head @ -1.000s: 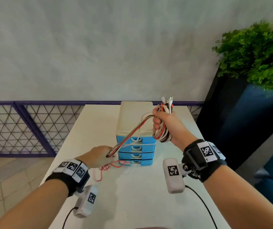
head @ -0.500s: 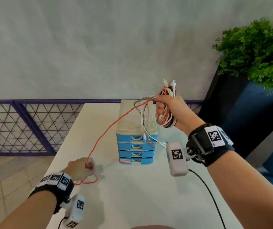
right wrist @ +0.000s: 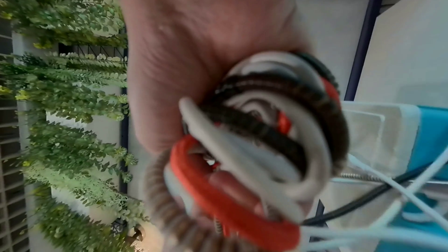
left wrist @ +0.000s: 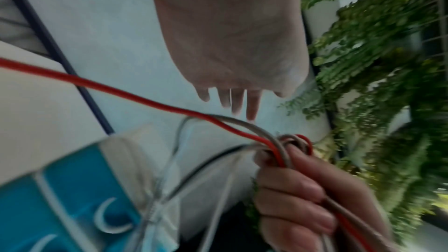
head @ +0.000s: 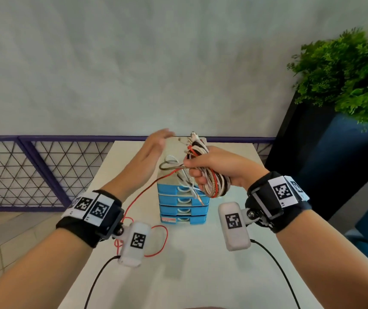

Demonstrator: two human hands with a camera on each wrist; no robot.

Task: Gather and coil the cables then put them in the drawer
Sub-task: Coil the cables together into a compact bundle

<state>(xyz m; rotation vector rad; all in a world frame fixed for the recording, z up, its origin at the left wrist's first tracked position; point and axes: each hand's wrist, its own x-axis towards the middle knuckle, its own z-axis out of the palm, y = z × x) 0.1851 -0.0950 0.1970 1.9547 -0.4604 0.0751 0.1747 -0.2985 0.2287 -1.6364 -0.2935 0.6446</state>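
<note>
My right hand grips a coiled bundle of cables in white, red, black and braided brown, held above the small blue drawer unit. The same bundle fills the right wrist view. Loose ends hang from it in front of the drawers. A red cable runs from the bundle down to a loop on the table. My left hand is raised left of the bundle, fingers straight, holding nothing. All drawers look closed.
The drawer unit stands on a white table against a grey wall. A purple mesh railing runs at left. A green plant in a dark planter stands at the right.
My left hand let go of the red cable and rose from the table's left side up beside the bundle. My right hand came down and nearer with the bundle.
</note>
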